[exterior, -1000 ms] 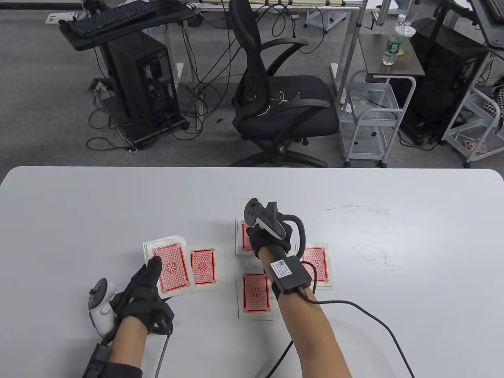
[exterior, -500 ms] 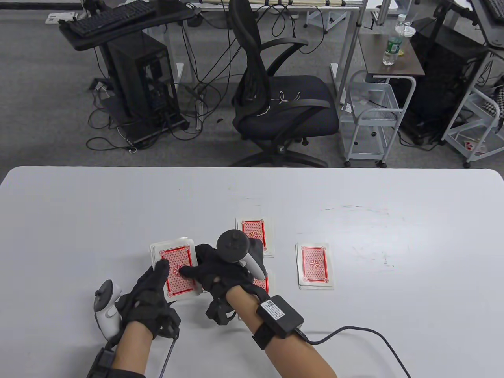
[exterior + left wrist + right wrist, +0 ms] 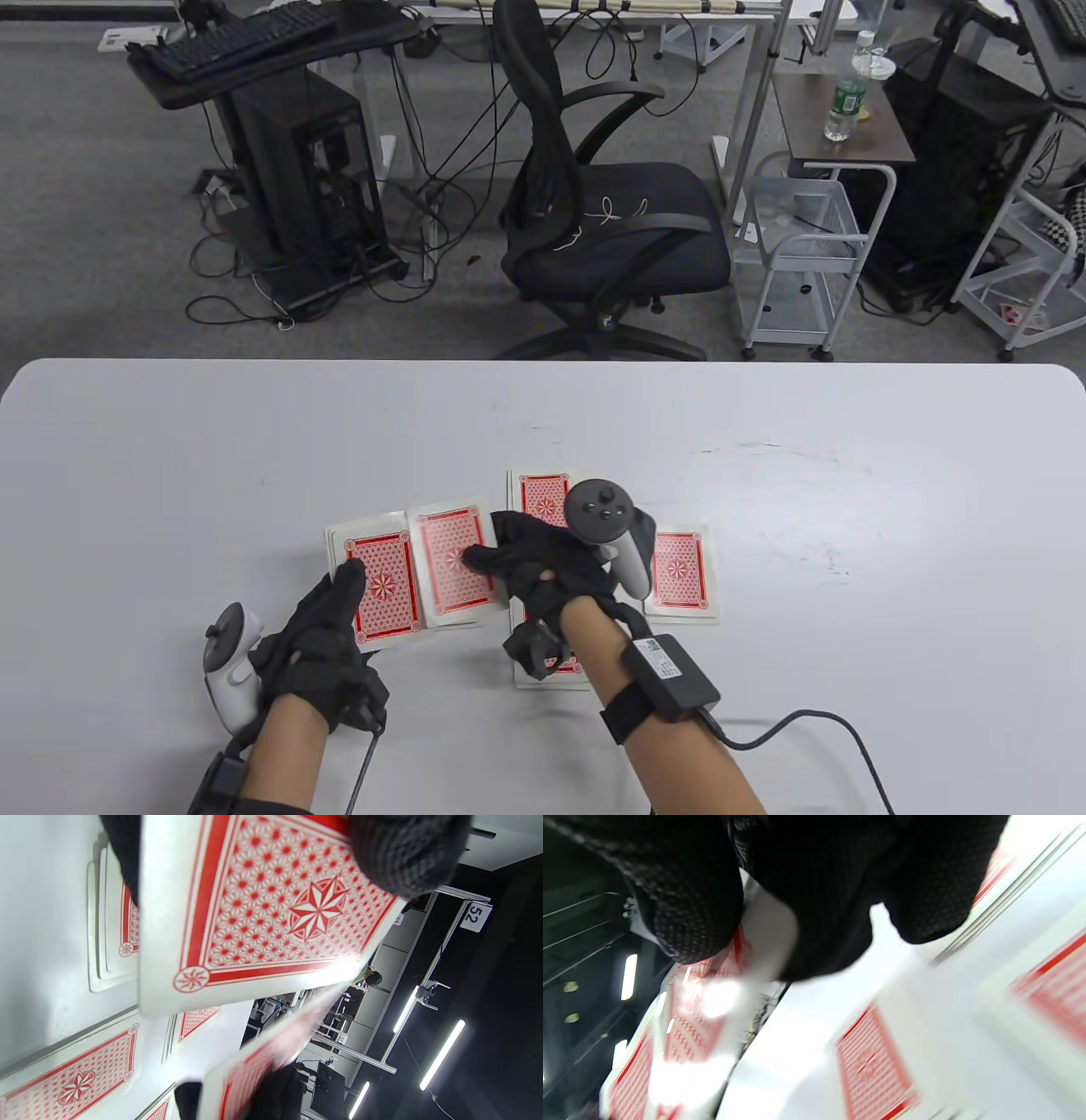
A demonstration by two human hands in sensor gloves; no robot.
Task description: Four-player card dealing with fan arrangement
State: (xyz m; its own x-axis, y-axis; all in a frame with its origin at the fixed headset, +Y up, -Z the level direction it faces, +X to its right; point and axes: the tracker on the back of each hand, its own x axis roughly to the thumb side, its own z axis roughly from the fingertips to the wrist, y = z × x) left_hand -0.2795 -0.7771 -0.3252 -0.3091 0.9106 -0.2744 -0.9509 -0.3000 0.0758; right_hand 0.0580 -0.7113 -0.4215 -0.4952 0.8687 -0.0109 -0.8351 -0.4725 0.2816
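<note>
A white table (image 3: 170,475) with rounded corners is seen from above; beyond its far edge stand a black mesh office chair (image 3: 594,229), a computer tower (image 3: 305,170) under a keyboard (image 3: 229,38), a white wire cart (image 3: 797,255) and a plastic bottle (image 3: 844,98) on a small brown-topped stand.

A deck of red-backed cards (image 3: 377,581) is held in the left hand (image 3: 318,637), thumb laid over the top card near its starburst centre, fingers curled beneath. In the left wrist view the deck (image 3: 271,908) fills the upper frame, glossy, white-bordered, printed with a red lattice and an eight-point star.

A single card (image 3: 454,569) is pinched by the right hand (image 3: 543,573), thumb on its back, just beside the deck's right edge and blurred. In the right wrist view this card (image 3: 712,984) is smeared with blur under the knitted black glove's fingers (image 3: 687,891).

Three dealt piles lie flat on the table: a far pile (image 3: 543,497), a right pile (image 3: 683,573), and a near pile (image 3: 577,666) largely hidden under the right wrist. A fourth pile cannot be made out in the table view, being blocked by the pinched card; stacked card edges on the table are seen in the left wrist view
</note>
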